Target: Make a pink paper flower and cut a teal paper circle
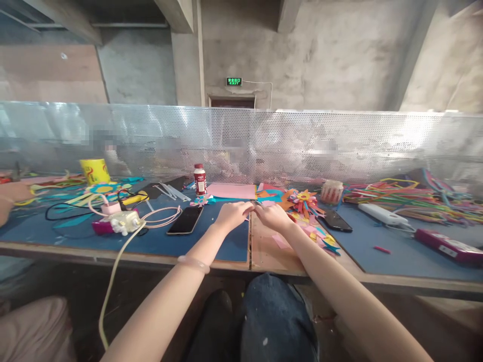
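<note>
My left hand point(233, 215) and my right hand point(272, 216) meet over the table edge, fingers curled together around a small thing I cannot make out, near a pink paper scrap point(267, 203). A bracelet point(193, 263) circles my left wrist. A black phone point(185, 220) lies just left of my left hand. A colourful paper flower point(304, 201) and cut paper scraps point(320, 236) lie right of my right hand. A pink paper sheet point(231, 191) lies beyond both hands.
A small bottle point(199, 179) stands behind the phone. A white charger with cables point(124, 221), a yellow cup point(94, 171), a second phone point(334, 220), a power bank point(379, 213), coloured strips point(415, 198) and a perforated metal screen point(241, 141) surround the work area. Another person's hand point(11, 196) rests far left.
</note>
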`<state>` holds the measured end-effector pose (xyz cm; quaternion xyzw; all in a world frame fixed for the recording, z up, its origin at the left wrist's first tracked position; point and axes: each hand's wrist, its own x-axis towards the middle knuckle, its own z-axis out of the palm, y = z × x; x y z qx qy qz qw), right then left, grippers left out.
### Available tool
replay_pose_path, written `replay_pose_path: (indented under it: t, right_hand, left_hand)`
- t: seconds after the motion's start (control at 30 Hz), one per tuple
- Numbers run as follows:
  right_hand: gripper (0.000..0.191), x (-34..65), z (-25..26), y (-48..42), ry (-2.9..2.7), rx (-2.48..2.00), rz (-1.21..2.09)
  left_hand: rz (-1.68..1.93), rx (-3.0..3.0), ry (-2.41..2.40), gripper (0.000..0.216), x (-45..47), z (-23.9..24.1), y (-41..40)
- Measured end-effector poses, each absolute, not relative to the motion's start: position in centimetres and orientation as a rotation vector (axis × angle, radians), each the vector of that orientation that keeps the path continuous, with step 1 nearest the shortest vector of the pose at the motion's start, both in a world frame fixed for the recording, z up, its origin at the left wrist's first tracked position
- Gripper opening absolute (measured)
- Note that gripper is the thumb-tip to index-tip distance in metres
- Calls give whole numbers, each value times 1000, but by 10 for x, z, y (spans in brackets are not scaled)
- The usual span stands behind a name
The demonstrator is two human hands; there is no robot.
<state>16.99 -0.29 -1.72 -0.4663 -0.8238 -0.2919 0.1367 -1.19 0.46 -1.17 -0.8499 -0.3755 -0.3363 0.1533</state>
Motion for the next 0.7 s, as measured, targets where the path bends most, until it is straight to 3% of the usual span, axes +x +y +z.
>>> replay_pose_path:
  t: [0.4,0.7]
  right_hand:
    - [28,168,-11,-11,-2319,-1452,-687]
    - [26,168,-15,-2,-2130,-1385,-288]
  left_hand:
    - [-966,-2403,-1234,18,-10,-10,5]
    - [-1170,-2449,-1454,20,-12,-8,8]
